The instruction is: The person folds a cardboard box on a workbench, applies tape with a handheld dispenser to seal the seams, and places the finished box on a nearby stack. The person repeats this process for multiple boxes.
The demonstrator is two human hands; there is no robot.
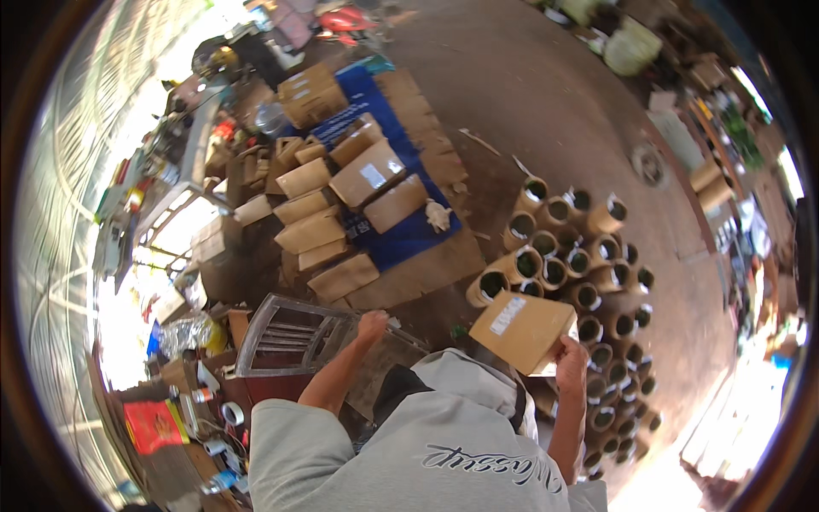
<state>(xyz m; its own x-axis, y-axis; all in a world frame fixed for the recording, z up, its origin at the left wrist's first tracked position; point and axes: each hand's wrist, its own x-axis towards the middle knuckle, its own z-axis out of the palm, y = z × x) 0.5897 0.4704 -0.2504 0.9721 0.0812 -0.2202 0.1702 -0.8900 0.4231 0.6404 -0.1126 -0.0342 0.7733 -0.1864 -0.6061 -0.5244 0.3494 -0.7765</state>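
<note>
My right hand grips the right side of a closed cardboard box with a pale label, held in front of my body. At the left, my left hand is closed at the far edge of a worn wooden chair with a slatted back. A small whitish bit shows beside those fingers; what it is I cannot make out. Beyond and to the right of the box stand several brown cardboard tubes with dark green insides, close together on the floor.
Several cardboard boxes lie on a blue sheet and flattened cardboard ahead of me. A cluttered bench runs along the left. A red bag lies among small items at the lower left. A round object is on the floor at right.
</note>
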